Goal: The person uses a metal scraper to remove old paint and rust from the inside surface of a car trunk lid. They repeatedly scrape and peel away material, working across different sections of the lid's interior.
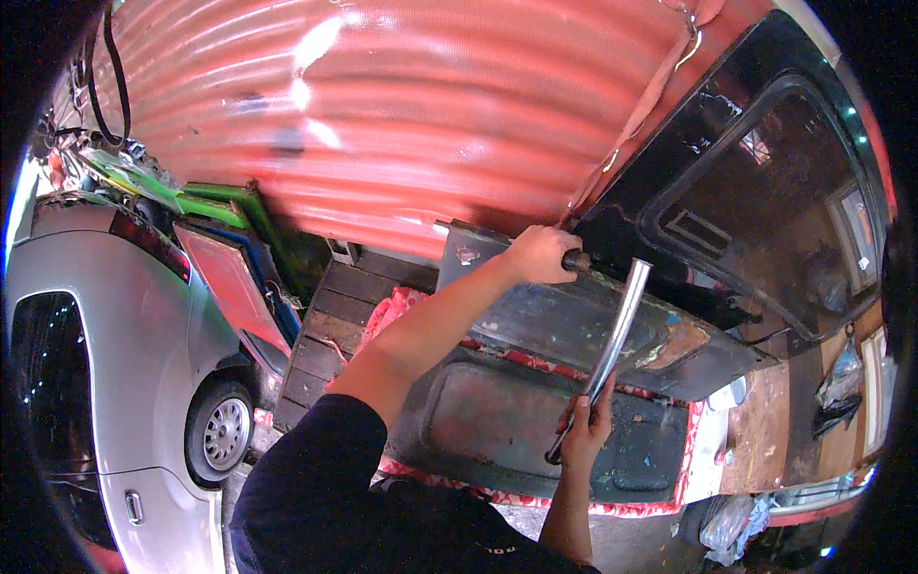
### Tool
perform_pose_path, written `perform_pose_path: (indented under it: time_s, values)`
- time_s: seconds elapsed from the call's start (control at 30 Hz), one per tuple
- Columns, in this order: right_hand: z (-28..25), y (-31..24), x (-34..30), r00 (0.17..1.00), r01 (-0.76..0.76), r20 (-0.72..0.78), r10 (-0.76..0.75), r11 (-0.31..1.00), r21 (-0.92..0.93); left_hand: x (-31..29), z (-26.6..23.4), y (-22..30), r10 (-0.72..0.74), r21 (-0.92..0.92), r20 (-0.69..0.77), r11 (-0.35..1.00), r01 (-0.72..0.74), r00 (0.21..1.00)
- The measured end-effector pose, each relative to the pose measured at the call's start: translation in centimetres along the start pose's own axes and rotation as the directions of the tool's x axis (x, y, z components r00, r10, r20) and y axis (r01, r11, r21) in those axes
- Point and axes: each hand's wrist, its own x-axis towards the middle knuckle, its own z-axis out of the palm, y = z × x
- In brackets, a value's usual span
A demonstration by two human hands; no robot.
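My left hand [543, 253] is closed around a dark, round-ended bar [576, 259], most of it hidden in the fist. It is at the upper edge of a worn dark panel [583, 330]. Lower and to the right, my right hand [585, 430] grips a shiny metal tube [622, 320] near its lower part. The tube slants upward to the right, its top end open and its lower end darker. Beneath it lies a dark moulded panel [497, 407] on a red and white patterned cloth [690, 450].
A black vehicle door with a window [755, 191] leans against a red corrugated wall [402, 115]. On the left stands a silver car [143, 316], with boards and a red panel [225, 277] beside it. Wooden planks [349, 301] and a plastic bag [732, 526] are nearby.
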Motion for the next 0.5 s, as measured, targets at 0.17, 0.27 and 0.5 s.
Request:
perform_pose_path:
  time_s: [0.17, 0.27, 0.5]
  values:
    - [0.4, 0.3, -0.1, 0.998, 0.063, -0.008, -0.062, 0.998, 0.030, -0.8, 0.8, 0.8, 0.028, 0.042, -0.002, 0.999, -0.027, 1.000]
    - [0.0, 1.0, -0.1, 0.999, 0.036, 0.007, -0.036, 0.999, 0.032, -1.1, 1.4, 1.2, 0.061, 0.100, -0.016, 0.993, -0.059, 0.998]
    - [0.1, 0.2, -0.4, 1.000, -0.022, 0.015, 0.022, 1.000, -0.010, -1.2, 3.5, 2.1, -0.149, 0.070, -0.186, 0.984, 0.164, 0.971]
